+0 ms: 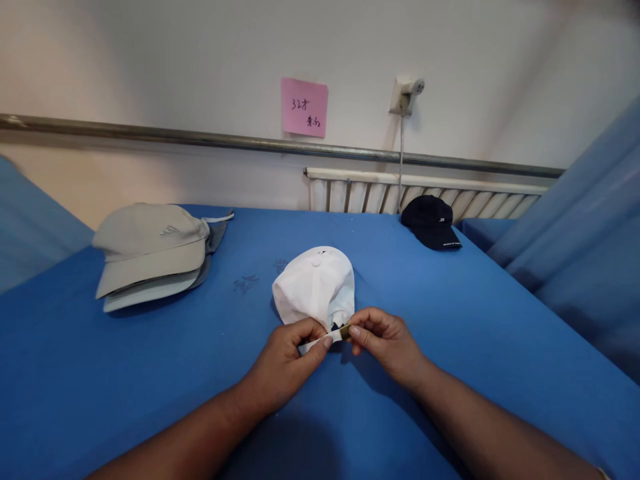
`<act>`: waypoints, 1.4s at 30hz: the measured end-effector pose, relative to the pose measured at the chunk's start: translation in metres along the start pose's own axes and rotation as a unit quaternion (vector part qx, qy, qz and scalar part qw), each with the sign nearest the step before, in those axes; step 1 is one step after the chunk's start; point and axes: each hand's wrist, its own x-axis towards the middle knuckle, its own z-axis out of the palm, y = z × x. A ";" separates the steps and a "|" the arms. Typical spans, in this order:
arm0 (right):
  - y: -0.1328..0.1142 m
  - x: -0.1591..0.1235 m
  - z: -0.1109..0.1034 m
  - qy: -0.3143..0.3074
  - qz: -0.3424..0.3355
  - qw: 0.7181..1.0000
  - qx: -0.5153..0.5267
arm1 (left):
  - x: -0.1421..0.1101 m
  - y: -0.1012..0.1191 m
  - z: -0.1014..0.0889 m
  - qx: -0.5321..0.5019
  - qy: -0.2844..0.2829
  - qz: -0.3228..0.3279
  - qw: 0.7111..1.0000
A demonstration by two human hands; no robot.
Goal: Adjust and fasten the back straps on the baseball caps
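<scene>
A white baseball cap [311, 287] rests on the blue-covered surface, its back opening turned toward me. My left hand [295, 357] pinches the cap's white strap [320, 342] between thumb and fingers. At the strap's right end is a brass-coloured buckle [345, 331], and my right hand [383, 341] grips it with thumb and fingertips. Both hands are close together at the near edge of the cap. The brim is hidden behind the crown.
Stacked grey and beige caps [150, 247] lie at the left. A dark navy cap [429, 220] sits at the far right near a radiator [360, 193]. Behind runs a metal rail [225, 140] along the wall, with a pink note [305, 107] above. Blue curtains [575, 200] hang at the right.
</scene>
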 end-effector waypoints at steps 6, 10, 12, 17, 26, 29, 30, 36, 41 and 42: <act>0.003 0.002 -0.001 -0.007 0.006 1.000 0.004 | 0.001 0.001 0.000 -0.014 0.008 0.003 1.000; 0.007 0.001 -0.002 -0.010 -0.007 1.000 -0.016 | 0.001 0.000 -0.001 -0.026 -0.019 0.013 0.999; 0.007 -0.001 -0.003 -0.023 -0.039 0.996 -0.073 | 0.001 0.000 -0.001 -0.031 -0.022 0.012 0.999; -0.004 -0.010 -0.004 -0.052 -0.169 0.915 -0.363 | 0.000 0.000 -0.001 -0.042 -0.025 0.002 0.999; -0.014 -0.007 0.003 -0.018 -0.264 0.769 -0.582 | 0.003 0.000 -0.001 -0.053 -0.025 -0.002 0.998; -0.014 -0.006 -0.001 -0.017 -0.293 0.772 -0.564 | 0.002 0.002 -0.001 -0.062 -0.017 -0.003 0.998; -0.013 -0.006 -0.003 -0.020 -0.299 0.780 -0.550 | 0.002 0.002 -0.001 -0.066 -0.010 -0.003 0.998; -0.007 -0.006 -0.008 -0.046 -0.320 0.821 -0.471 | 0.002 0.005 -0.001 -0.072 0.025 -0.012 0.997; -0.008 -0.007 -0.005 -0.054 -0.330 0.817 -0.470 | 0.001 0.005 -0.002 -0.058 0.029 -0.020 0.998; -0.008 -0.007 -0.005 -0.053 -0.330 0.817 -0.471 | 0.001 0.005 -0.002 -0.056 0.027 -0.017 0.998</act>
